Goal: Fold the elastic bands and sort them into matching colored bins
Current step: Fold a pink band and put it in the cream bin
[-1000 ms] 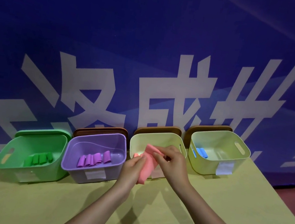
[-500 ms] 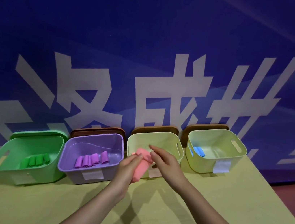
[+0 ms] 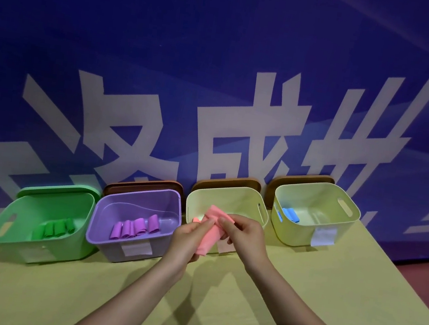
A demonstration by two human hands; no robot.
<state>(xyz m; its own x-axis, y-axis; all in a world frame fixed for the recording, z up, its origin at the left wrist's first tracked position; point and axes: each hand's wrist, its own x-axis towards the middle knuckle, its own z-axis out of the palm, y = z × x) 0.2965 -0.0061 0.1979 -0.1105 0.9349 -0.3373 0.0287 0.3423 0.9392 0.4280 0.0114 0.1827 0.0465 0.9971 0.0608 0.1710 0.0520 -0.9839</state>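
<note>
Now, pink band [image 3: 211, 232] pinched between left hand [image 3: 188, 237], right hand [image 3: 243, 235]

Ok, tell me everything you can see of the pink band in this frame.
The pink band is a flat, matte strip that looks soft and stretchy, partly folded over on itself. It is held in the air in front of the second pale yellow bin from the right, slanting from upper right to lower left. The left hand grips its lower part; the right hand pinches its upper fold. A small pink bit shows behind the left fingers. It touches neither table nor bin.
</note>
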